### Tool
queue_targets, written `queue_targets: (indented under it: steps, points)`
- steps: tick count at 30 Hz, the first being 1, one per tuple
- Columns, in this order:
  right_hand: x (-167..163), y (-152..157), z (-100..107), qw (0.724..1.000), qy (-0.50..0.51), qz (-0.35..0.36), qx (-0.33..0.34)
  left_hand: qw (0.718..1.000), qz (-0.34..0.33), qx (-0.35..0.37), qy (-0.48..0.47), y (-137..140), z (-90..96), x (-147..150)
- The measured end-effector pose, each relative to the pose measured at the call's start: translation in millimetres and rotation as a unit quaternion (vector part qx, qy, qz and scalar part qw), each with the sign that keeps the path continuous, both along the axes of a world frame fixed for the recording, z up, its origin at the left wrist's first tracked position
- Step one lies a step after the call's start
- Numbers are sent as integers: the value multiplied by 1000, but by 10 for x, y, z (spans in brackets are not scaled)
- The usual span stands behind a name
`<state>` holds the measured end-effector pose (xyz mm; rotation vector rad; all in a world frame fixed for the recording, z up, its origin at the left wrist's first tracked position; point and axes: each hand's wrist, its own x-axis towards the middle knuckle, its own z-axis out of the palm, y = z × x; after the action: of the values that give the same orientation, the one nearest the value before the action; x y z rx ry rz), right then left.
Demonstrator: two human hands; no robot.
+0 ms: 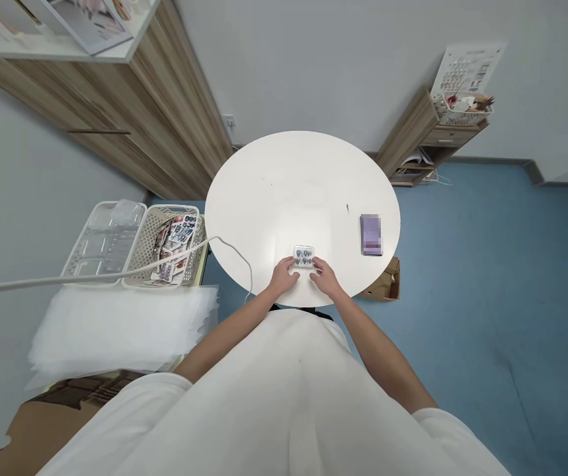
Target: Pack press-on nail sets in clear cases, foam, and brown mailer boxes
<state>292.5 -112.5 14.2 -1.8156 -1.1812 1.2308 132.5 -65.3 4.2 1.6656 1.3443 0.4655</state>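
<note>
A small clear box of blue press-on nails [304,256] lies near the front edge of the round white table [284,198]. The nails show in two rows. My left hand [284,276] is at the box's left side, its fingertips against the edge and its thumb below. From the other side, my right hand [325,277] touches the right edge with its fingertips, thumb held lower. Between them the two hands hold the box. To the right on the table lies a purple pack [371,235], its face blurred.
A white cable [179,254] crosses from the left over the table's edge. Left of the table stand a basket of printed nail cards [135,264], a basket of clear boxes [76,261] and white sheets [120,327]. An open cardboard box [395,281] sits below right.
</note>
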Motion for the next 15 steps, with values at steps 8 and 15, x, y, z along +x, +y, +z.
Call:
queue_targets:
  steps: [8,15]
  points:
    - [103,-68,-181,998,-19,62,17,998,16,9,57,-202,-11,96]
    - [72,-156,-214,984,-134,106,44,994,-35,33,98,-200,-6,63]
